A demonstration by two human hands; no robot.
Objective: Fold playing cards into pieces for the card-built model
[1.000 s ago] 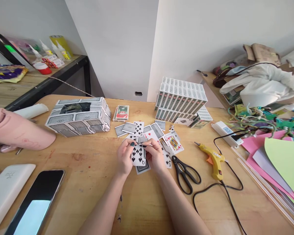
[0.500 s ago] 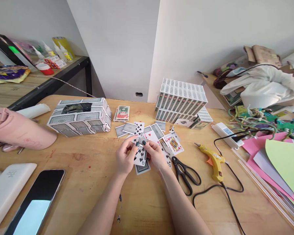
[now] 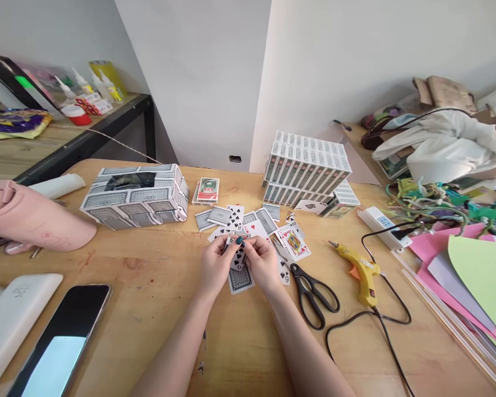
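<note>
Close together at mid-table, my left hand [image 3: 217,262] and my right hand [image 3: 263,261] pinch a playing card [image 3: 241,236] between thumbs and fingers. The fingers hide most of that card. Under and around the hands lie loose playing cards: a spade card [image 3: 236,260], a patterned card back [image 3: 240,280], an eight of spades [image 3: 234,216] and a queen of hearts [image 3: 294,243]. Black-handled scissors [image 3: 314,295] rest to the right of my right hand. A box covered in playing cards [image 3: 136,198] stands at the left.
Boxed card decks [image 3: 306,165] are stacked at the back right, and two more decks [image 3: 208,190] lie at the back middle. A yellow glue gun [image 3: 361,273] with a black cord lies right, near a power strip [image 3: 382,226]. At the left are a phone [image 3: 62,336] and a pink roll [image 3: 33,218].
Both hands have drawn closer together, their thumbs now meeting over the small held piece of card. The other objects have stayed in place.
</note>
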